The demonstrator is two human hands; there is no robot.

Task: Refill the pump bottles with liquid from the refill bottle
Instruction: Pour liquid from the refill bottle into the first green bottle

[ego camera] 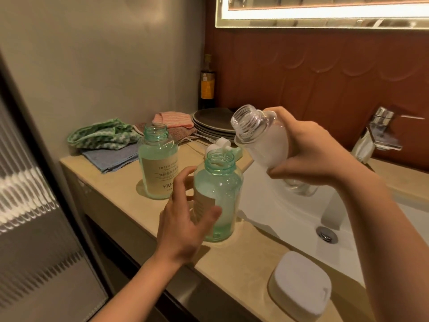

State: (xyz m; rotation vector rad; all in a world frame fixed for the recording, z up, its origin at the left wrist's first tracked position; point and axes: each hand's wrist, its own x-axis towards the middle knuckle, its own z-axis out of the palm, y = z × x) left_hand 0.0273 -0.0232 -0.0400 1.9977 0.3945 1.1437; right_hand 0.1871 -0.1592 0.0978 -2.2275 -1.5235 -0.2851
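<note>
- Bathroom desk (144, 219), centre frame: both pump bottles stand uncapped.
- Left hand (183, 228) curls round the near pump bottle (219, 194).
- Right hand (308, 154) grips the tilted refill bottle (262, 140) just above; no stream is visible.
- Judgement: the near bottle is part-filled, the far pump bottle (157, 163) looks fuller, and recapping is outstanding.

Far pump bottle (157, 159) and near pump bottle (220, 189), green, uncapped, upright on counter (125, 205); clear refill bottle (262, 140) tilted, raised alongside.
</note>
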